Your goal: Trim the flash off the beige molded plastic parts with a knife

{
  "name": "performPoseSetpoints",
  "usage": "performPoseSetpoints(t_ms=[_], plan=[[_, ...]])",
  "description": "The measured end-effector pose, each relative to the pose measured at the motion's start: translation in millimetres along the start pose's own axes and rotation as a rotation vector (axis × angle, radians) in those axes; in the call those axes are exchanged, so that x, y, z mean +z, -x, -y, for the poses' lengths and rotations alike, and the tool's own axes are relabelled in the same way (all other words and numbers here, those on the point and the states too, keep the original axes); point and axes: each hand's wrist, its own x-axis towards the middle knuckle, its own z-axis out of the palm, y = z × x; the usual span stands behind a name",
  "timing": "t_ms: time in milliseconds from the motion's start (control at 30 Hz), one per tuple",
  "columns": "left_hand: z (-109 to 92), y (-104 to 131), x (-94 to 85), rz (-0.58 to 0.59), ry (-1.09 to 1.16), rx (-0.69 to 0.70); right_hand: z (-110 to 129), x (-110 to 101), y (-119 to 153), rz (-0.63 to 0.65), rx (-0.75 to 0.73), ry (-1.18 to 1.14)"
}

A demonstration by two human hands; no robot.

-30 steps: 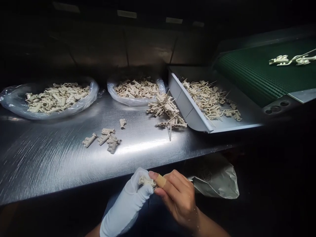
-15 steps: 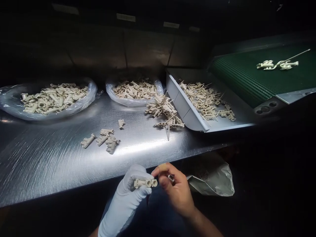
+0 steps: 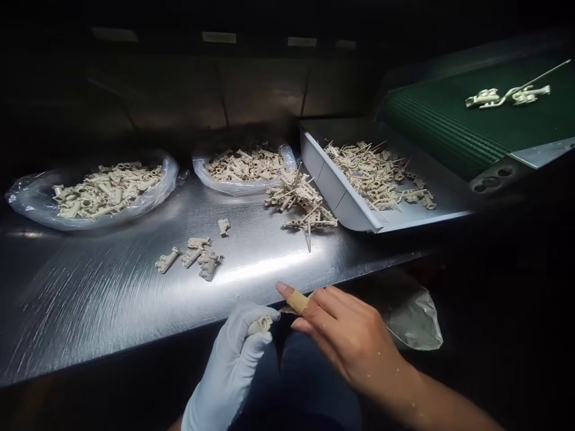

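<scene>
By the metal table [image 3: 112, 281], our left hand [image 3: 238, 338] pinches a cream part [image 3: 259, 325]; whether our right hand [image 3: 353, 335] grips anything, we cannot tell.

Factory workstation: green conveyor belt [image 3: 444, 123], metal bench [image 3: 139, 293], bagged molded parts [image 3: 110, 188].

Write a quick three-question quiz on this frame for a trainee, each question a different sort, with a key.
1. What does the left hand wear? A) a blue mitten; B) a white glove; C) nothing.

2. True or false: a tan strip wraps a finger of the right hand.

3. Put these in order from the picture's left to its right: A) the green belt; B) the grey tray; C) the plastic bags.

Key: 1 B; 2 true; 3 C, B, A.
</scene>
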Motion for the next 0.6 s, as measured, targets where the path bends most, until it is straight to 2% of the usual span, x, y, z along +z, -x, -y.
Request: performPoseSetpoints(t_ms=[200,400,600], plan=[[-1.6,1.5,-2.2,-0.036,-0.163,0.131,12.3,-16.6,-16.1,-0.072,-0.127,0.315],[2.7,-1.6,-1.2,-0.077,-0.319,0.195,22.9,-24.8,-25.4,-0.049,-0.223,0.371],[-0.6,-2.3,-1.7,-0.140,-0.415,0.233,32.4,-23.9,-29.7,-0.049,-0.263,0.422]])
